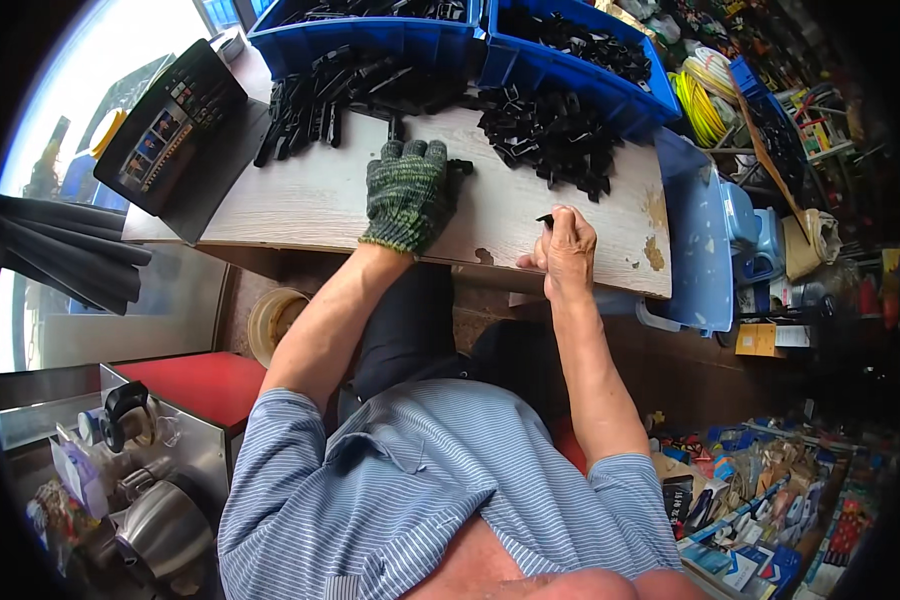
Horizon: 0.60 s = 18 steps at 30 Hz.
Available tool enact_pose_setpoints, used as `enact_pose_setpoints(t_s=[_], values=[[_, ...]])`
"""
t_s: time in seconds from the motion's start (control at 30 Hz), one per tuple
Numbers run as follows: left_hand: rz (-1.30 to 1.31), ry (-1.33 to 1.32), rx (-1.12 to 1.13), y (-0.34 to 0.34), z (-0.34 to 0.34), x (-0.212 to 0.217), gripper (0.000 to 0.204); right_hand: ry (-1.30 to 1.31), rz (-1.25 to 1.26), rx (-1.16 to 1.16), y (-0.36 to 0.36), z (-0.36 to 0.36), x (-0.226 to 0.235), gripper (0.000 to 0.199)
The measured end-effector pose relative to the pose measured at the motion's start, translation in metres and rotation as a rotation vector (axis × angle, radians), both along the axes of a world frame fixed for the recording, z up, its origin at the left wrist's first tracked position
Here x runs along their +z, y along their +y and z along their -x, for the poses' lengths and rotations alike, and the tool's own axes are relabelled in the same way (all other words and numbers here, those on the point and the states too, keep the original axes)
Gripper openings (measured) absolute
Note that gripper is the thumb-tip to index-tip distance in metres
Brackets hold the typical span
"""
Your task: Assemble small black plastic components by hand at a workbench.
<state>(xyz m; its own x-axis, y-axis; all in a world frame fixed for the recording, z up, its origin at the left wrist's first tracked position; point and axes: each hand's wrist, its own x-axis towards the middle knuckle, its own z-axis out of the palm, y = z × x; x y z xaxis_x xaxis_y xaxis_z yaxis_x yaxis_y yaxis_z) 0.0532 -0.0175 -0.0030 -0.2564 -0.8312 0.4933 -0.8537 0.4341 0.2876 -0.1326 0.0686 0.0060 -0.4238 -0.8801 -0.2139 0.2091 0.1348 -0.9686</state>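
You pinch a small black plastic clip (545, 218) in your bare right hand (568, 250) at the table's near edge while your gloved left hand (407, 190) lies flat, fingers spread and empty, on the worn pale wooden tabletop (300, 200); fitting it likely needs another piece from the far black pile (550, 135).

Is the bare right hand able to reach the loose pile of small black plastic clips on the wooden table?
Probably yes: the right hand lies just below the pile, bare tabletop between them.
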Motion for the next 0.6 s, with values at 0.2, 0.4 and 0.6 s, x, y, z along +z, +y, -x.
enact_pose_setpoints(t_s=[0.2,0.4,0.6], values=[[0.08,0.058,-0.241,-0.001,0.004,-0.016,0.013,-0.069,0.034,-0.111,-0.001,0.002,-0.003,0.03],[-0.155,0.49,-0.604,0.051,0.041,-0.007,0.018,-0.04,0.109,-0.227,-0.002,0.006,-0.014,0.031],[-0.35,0.556,-0.576,0.056,0.058,-0.01,0.021,0.096,0.119,-0.27,0.001,0.006,-0.02,0.029]])
